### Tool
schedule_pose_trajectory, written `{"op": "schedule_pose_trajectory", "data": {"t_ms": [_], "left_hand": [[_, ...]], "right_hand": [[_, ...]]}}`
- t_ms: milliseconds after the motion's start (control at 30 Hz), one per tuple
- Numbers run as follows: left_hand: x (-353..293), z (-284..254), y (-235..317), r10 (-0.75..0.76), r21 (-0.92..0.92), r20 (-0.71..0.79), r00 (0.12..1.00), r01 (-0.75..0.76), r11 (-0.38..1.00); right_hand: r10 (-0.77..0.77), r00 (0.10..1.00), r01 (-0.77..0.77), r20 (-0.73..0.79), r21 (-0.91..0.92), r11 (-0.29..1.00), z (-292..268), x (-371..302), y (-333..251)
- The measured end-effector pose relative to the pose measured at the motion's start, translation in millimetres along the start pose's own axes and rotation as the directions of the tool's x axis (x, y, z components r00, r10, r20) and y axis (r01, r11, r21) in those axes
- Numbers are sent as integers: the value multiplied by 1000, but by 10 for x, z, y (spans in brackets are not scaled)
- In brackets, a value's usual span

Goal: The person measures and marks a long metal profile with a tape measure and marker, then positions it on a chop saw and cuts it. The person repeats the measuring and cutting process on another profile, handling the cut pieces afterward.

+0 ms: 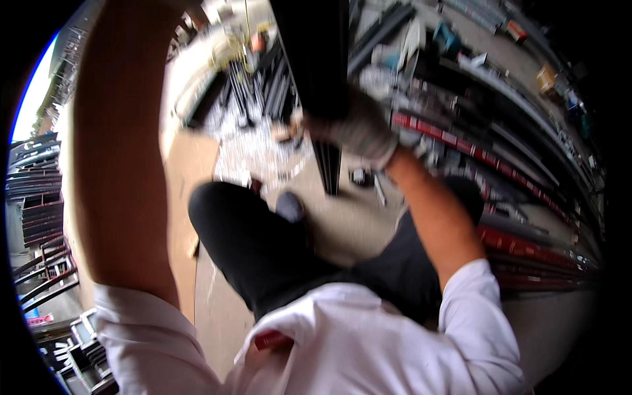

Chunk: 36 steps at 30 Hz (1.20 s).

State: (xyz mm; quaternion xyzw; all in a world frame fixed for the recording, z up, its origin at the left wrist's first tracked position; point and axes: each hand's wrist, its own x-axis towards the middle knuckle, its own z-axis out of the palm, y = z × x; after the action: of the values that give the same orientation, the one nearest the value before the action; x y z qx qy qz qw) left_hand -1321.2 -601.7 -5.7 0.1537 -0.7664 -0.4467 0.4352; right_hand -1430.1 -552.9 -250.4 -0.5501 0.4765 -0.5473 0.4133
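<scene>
A long black metal profile [313, 52] stands on end in front of me, running from the top edge down between my knees. Around its lower part my right hand [365, 131], in a pale knitted work glove, is closed. My left arm reaches up past the profile's left side. Of my left hand [192, 12] only a blurred part shows at the top edge, so its fingers and anything in them cannot be made out. Close to the profile's lower end, a small dark object [361, 176] lies on the floor.
Dark profile offcuts [276, 89] lie on clear plastic sheeting [257, 155] ahead. Long red profiles [461, 141] and grey ones are heaped at the right. A cardboard sheet [191, 161] lies on the floor at my left. Stacked dark frames [43, 217] stand at the far left.
</scene>
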Motion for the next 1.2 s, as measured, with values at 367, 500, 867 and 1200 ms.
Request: {"op": "schedule_pose_trajectory", "data": {"t_ms": [367, 500, 867, 1200], "left_hand": [[85, 9, -542, -44, -229, 120, 992, 71, 971], [97, 15, -503, -18, -247, 103, 995, 43, 968], [31, -29, -559, -3, -245, 137, 991, 37, 969], [-21, -96, -629, 3, -289, 187, 982, 52, 956]], "right_hand": [[-87, 993, 78, -75, -106, 991, -184, -6, 350], [-113, 991, 109, -70, -57, 992, -167, 24, 415], [-88, 991, 75, -98, -137, 988, -84, -47, 241], [-99, 984, 69, -149, -194, 979, 33, -133, 36]]}}
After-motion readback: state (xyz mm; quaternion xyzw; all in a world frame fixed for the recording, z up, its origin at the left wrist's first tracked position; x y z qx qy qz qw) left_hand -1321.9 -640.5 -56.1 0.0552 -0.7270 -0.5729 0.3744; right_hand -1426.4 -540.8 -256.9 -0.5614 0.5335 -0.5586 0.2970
